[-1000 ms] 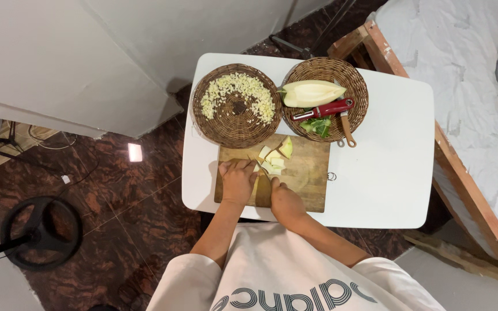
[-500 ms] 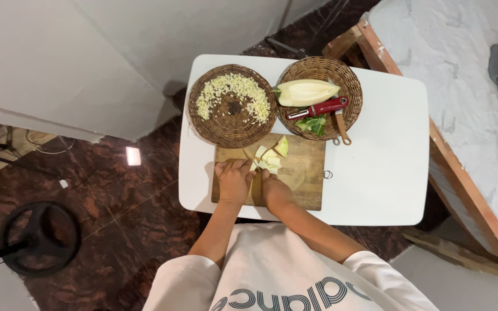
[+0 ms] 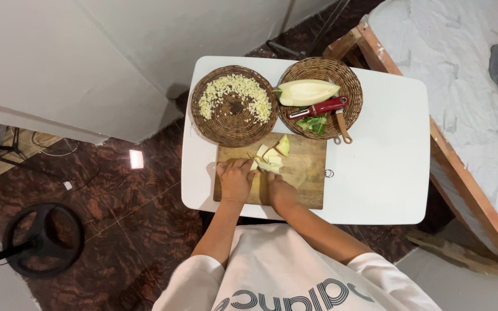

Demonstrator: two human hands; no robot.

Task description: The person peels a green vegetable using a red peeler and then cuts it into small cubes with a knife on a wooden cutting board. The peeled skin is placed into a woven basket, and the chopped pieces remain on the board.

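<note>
Both hands rest on the board, side by side. The left hand lies palm down with its fingers curled over pale fruit pieces at their tips. The right hand is clenched round a handle; the knife itself is mostly hidden between the two hands, only a thin blade showing just beyond the fingertips, against the pieces. A larger wedge with green skin sits a little past them at the board's far edge.

Beyond the fingers stand two wicker trays. The left tray holds a ring of small diced bits. The right tray holds a peeled half fruit, a red peeler, green peelings and a brown-handled tool that juts over its rim. Nothing lies between the hands and the trays but the cut pieces.

The board sits on a small white table over a dark marbled floor. A wooden frame with white cloth runs along the right, a grey wall panel stands left, and a black round stand base sits on the floor.
</note>
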